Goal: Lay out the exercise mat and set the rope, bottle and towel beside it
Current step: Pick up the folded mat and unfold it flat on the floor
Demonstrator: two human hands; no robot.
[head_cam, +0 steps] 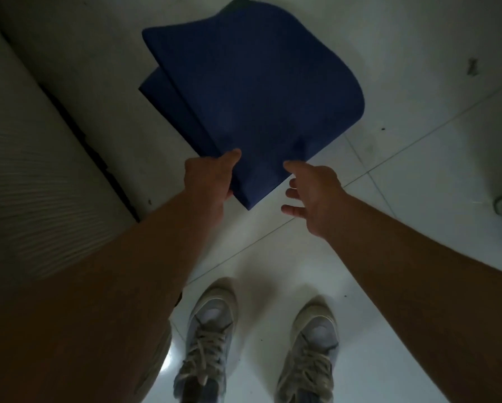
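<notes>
1. Your left hand [212, 175] is closed on the near edge of the folded blue exercise mat [252, 91], thumb on top, fingers hidden beneath.
2. Your right hand [313, 193] is spread, fingers apart, just beside the mat's near corner. The thumb tip reaches the mat's edge; whether it touches cannot be told. It grips nothing.
3. The mat is folded in layers, its near end lifted in your left hand, its far part extending away over the white tiled floor [418, 158].
4. A pale ribbed surface [26, 175] lies at left, apart from the mat.
5. Your two laced sneakers [209, 338] stand on the tiles below the hands.
</notes>
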